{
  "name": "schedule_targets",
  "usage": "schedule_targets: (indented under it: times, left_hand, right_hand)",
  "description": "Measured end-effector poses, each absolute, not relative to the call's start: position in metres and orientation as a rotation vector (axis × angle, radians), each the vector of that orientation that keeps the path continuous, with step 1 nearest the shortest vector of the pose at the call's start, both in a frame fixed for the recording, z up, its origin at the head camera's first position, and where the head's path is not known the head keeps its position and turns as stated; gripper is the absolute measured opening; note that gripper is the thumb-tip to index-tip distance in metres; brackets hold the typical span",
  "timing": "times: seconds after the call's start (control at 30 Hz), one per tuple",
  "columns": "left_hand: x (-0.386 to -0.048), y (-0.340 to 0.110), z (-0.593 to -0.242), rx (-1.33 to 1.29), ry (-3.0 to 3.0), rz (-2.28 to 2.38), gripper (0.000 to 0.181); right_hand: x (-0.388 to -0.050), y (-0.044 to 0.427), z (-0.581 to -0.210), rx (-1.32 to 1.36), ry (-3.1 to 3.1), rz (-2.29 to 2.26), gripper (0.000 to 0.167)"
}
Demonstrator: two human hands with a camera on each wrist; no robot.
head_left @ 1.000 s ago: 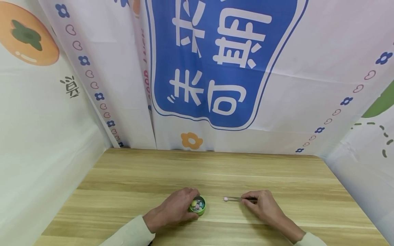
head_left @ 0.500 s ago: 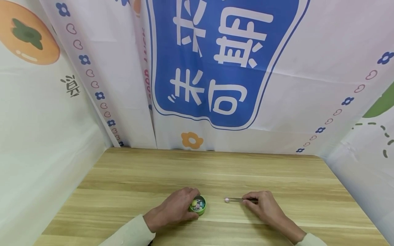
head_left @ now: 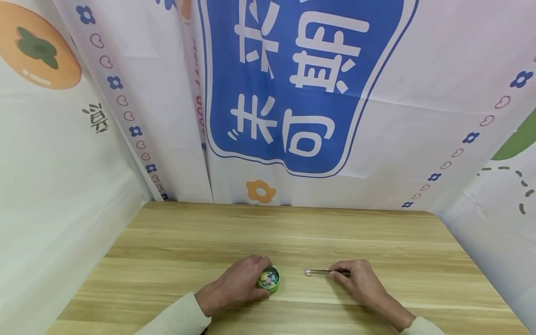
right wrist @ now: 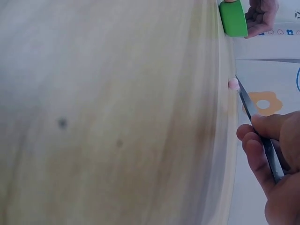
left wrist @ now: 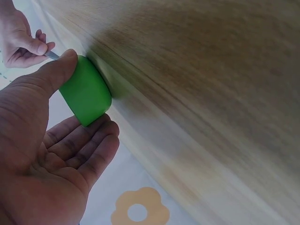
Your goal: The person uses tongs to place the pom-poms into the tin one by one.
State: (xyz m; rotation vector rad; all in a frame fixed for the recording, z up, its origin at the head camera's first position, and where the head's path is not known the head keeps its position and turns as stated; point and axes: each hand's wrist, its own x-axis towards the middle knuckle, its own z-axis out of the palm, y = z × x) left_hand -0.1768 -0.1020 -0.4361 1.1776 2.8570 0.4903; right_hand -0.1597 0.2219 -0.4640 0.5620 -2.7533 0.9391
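Note:
My left hand [head_left: 235, 284] holds a small round green container [head_left: 274, 289] between thumb and fingers, upright on the table. Several small coloured balls [head_left: 269, 280], yellow, pink and blue among them, lie inside it. In the left wrist view only the smooth outer wall of the container [left wrist: 87, 93] shows. To the right, my right hand [head_left: 363, 282] pinches a pair of tweezers [head_left: 322, 271] that points left. A pink ball [right wrist: 233, 84] is at the tweezers' tips, close to the tabletop; I cannot tell whether the tips grip it or whether it touches the wood.
The wood-grain table [head_left: 293, 228] reaches back to a white printed cloth [head_left: 389, 149] with a blue panel and an orange flower. White cloth walls stand at the left and right sides. A stretch of tabletop separates the container from the tweezers.
The tweezers' tips and the pink ball have shifted very slightly right since a second ago. My left hand and the container have stayed in place.

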Motion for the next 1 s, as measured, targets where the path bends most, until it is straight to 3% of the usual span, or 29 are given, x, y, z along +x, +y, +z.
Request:
schedule_targets:
  times: [1.0]
  left_hand:
    - [-0.1779, -0.1024, -0.4375, 1.190, 2.861, 0.478, 0.046]
  right_hand:
    - [-0.1566, 0.2259, -0.4620, 0.541, -2.818, 0.984, 0.005]
